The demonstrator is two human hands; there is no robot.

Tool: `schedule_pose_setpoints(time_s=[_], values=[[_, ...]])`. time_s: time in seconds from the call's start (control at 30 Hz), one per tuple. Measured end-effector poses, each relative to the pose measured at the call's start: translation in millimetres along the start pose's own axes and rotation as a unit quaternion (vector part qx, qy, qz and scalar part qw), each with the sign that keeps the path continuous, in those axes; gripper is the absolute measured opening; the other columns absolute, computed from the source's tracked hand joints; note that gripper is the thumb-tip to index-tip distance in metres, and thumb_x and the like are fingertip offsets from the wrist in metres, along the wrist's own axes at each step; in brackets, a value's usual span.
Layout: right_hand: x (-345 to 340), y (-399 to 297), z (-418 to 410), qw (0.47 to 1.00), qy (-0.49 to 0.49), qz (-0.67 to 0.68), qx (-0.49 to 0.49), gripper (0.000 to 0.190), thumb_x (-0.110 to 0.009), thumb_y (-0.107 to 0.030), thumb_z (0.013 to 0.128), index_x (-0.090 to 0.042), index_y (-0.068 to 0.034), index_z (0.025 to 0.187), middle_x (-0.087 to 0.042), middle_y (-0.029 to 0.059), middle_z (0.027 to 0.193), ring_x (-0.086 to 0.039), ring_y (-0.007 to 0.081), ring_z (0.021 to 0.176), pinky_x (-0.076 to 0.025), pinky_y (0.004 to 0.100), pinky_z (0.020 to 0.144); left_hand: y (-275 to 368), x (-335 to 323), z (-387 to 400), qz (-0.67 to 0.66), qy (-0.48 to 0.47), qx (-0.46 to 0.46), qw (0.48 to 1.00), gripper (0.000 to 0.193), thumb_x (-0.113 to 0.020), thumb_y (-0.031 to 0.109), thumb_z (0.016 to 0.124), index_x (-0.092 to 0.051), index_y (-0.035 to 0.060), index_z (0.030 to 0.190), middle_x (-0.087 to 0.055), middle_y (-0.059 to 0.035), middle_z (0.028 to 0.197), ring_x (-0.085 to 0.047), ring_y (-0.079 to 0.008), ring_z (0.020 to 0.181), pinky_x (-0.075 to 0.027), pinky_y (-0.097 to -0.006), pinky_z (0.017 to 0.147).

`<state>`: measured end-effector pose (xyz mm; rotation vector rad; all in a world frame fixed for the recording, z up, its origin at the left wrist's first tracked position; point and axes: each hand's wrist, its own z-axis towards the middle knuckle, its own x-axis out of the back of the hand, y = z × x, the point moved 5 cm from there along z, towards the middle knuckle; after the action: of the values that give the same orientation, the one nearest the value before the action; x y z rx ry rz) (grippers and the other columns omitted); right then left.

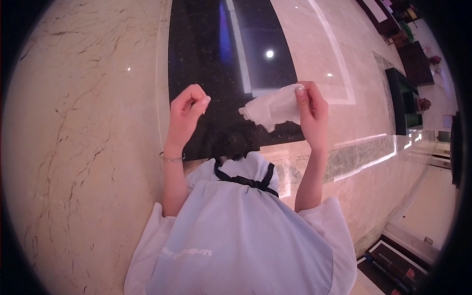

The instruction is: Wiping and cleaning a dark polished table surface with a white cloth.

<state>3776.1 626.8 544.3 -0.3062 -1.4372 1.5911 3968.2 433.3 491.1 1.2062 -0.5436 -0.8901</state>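
My right hand (313,107) pinches one end of a thin white cloth or tissue (274,108) between thumb and fingers. The piece stretches leftward from the grip, its ragged, crumpled end loose in the air. Apart from it, on the left, my left hand (187,110) is raised with its fingers curled in to meet the thumb, and nothing shows in its grasp. A thin bracelet (172,158) circles the left wrist. Both hands are over a glossy black stone panel (217,121) that mirrors lights.
Beige veined marble (84,129) fills the left side. Polished beige floor (354,121) lies to the right. Farther right stands a dark open box-like unit (402,103). A dark framed panel or tray (391,265) is at lower right. A black buckled strap (247,180) crosses my clothing.
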Motion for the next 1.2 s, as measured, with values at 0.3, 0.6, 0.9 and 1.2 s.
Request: schedule_pose_setpoints(time_s=[0.3,0.6,0.9,1.2], values=[[-22,-7,-5,0.991,-0.119,0.002,0.055,0.015,-0.055,-0.016,0.102,-0.062,-0.003,0.106,-0.05,0.0047,0.068,-0.043,0.0101,0.064,-0.038,0.0265,0.058,49,-71,21,0.274,0.052,-0.16,0.947,0.037,-0.077,0.014,0.083,-0.066,0.0034,0.116,-0.067,-0.0052,0.096,-0.059,-0.0172,0.086,-0.047,-0.0277,0.079],[-16,-5,-4,0.999,-0.05,0.012,0.007,0.019,-0.052,-0.021,0.104,-0.059,-0.003,0.107,-0.052,-0.0001,0.072,-0.04,0.0043,0.067,-0.035,0.0206,0.06,13,-44,25,0.133,-0.079,0.038,0.987,0.015,-0.065,0.015,0.095,-0.062,0.0007,0.093,-0.055,0.001,0.081,-0.045,-0.0039,0.076,-0.04,-0.0213,0.068],[-75,67,-5,0.961,-0.194,0.189,-0.054,0.051,-0.08,-0.02,0.083,-0.057,-0.001,0.125,-0.067,0.0042,0.107,-0.06,0.0138,0.107,-0.047,0.0318,0.097,16,-50,41,0.099,-0.024,0.032,0.994,0.015,-0.056,0.02,0.103,-0.056,0.0055,0.107,-0.054,0.0044,0.091,-0.045,-0.0018,0.08,-0.039,-0.019,0.07],[-76,113,-50,0.927,-0.295,0.174,-0.15,0.019,-0.072,-0.013,0.087,-0.061,-0.006,0.101,-0.062,-0.002,0.093,-0.055,0.0047,0.089,-0.046,0.0235,0.078,-46,30,-11,-0.014,-0.075,0.222,0.972,0.042,-0.062,0.017,0.099,-0.048,0.0081,0.137,-0.063,-0.0016,0.115,-0.057,-0.0075,0.102,-0.047,-0.0262,0.088]])
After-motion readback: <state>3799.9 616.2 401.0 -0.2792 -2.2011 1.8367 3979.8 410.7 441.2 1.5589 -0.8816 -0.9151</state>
